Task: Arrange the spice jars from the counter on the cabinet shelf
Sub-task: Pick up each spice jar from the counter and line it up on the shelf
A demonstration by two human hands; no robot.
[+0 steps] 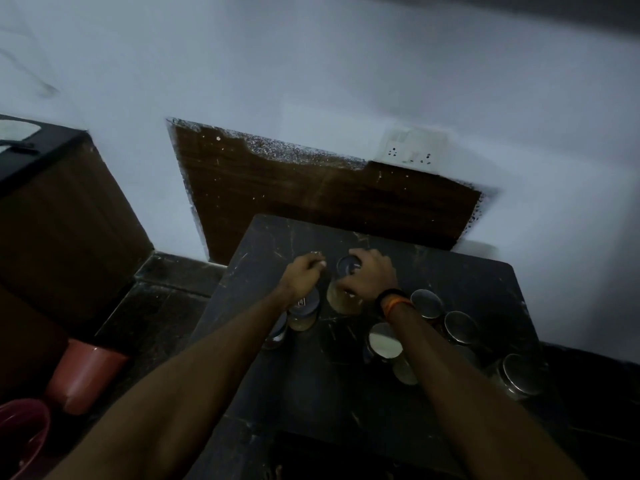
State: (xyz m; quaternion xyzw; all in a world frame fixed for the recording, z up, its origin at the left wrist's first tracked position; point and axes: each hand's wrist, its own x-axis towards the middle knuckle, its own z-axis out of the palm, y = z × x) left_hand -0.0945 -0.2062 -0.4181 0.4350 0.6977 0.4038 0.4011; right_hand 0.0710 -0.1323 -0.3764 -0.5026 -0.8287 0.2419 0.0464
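Spice jars, metal-lidded, glass-bodied, standing upright on the dark counter; one jar at the far middle under the right hand, fingers curled over lid and shoulder, holding it; second jar just left of it, mostly hidden beneath the left hand, fist closed about its top, hold seemingly on but contact partly hidden; both jars apparently seated on the counter, lift not evident.

Further jars: pair near the left wrist, touching or nearly so; bright-lidded jar beside the right forearm; row of three running toward the near right, well apart from the hands.

Surroundings: black band on the right wrist; brown panel on the wall behind the counter; socket plate above it; red vessels on the floor at left. Cabinet shelf: not in view.

Step in hand, by judgement: picking up, two jars at once; task early, most jars uncollected. Next move calls for a straight upward lift clear of neighbouring lids, firm grip on smooth glass, then a turn toward the shelf; risk of knocking the left pair with the forearm.
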